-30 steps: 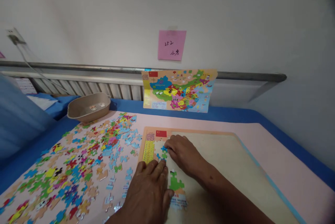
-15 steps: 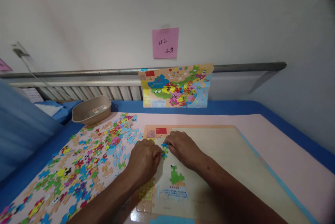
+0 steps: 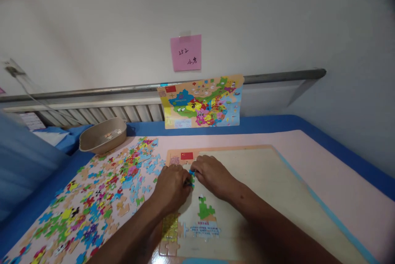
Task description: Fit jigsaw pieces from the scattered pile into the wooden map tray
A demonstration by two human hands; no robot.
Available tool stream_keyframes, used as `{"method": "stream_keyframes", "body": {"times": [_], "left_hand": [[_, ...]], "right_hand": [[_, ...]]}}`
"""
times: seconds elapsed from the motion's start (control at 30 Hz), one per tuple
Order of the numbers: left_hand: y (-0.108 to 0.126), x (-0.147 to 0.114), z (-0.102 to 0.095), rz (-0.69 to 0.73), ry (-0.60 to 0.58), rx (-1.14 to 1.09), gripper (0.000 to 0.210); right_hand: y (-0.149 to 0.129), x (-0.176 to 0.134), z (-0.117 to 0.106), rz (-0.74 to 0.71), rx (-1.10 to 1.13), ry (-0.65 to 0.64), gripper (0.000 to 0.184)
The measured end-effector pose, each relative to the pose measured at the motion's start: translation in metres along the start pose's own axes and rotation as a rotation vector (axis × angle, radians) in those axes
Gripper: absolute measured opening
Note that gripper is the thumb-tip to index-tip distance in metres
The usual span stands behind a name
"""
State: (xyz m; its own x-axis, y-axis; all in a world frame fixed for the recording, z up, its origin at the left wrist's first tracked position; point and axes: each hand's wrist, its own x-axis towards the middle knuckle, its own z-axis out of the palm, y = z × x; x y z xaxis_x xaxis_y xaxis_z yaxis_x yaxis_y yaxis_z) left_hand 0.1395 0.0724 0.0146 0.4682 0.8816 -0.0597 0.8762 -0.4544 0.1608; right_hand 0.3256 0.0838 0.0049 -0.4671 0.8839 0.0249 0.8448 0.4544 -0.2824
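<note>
The room was bounded at the back by a pale wall [image 3: 262,17], to which a metal rail [image 3: 286,75] was fixed above a ribbed radiator [image 3: 138,114]. Before it a counter [image 3: 271,123] was seen, its blue edge left showing around a pink sheet [image 3: 311,153] by which much of the top was covered. The left side of the view was taken up by a hanging blue cloth [image 3: 18,169]. On the pink sheet a puzzle board [image 3: 253,177] was laid flat, its pale base largely exposed and its left border partly filled. To the left of the board, loose puzzle pieces [image 3: 89,235] were scattered in many colours. A printed map [image 3: 200,107] was set upright behind the board, its top edge at the rail. Behind the loose pieces a tan basin [image 3: 105,146] was placed, with a few pieces contained in it.

Over the board's upper left, the left hand [image 3: 173,185] was curled, its grip narrow at small green pieces; whether one was held could not be told. The right hand [image 3: 212,175] was set just beside it, its grip also narrow. On the wall a pink note [image 3: 187,53] was taped above the map. Nearer on the board, a green block [image 3: 205,210] was positioned above a lettered strip [image 3: 205,230]. At the right fingertips, a small blue piece [image 3: 191,172] was pinched by its edge.
</note>
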Motion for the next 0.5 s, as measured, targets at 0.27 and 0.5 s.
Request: {"method": "stream_keyframes", "body": {"times": [0.27,0.5], "left_hand": [[0.0012,-0.0082,0.0037,0.020,0.083,-0.009,0.010],[0.0045,-0.0092,0.0002,0.071,0.088,0.022,0.015]], "right_hand": [[0.0000,-0.0004,-0.0002,-0.016,-0.008,0.003,0.017],[0.0010,0.0012,0.0014,-0.027,-0.009,-0.004,0.016]]}}
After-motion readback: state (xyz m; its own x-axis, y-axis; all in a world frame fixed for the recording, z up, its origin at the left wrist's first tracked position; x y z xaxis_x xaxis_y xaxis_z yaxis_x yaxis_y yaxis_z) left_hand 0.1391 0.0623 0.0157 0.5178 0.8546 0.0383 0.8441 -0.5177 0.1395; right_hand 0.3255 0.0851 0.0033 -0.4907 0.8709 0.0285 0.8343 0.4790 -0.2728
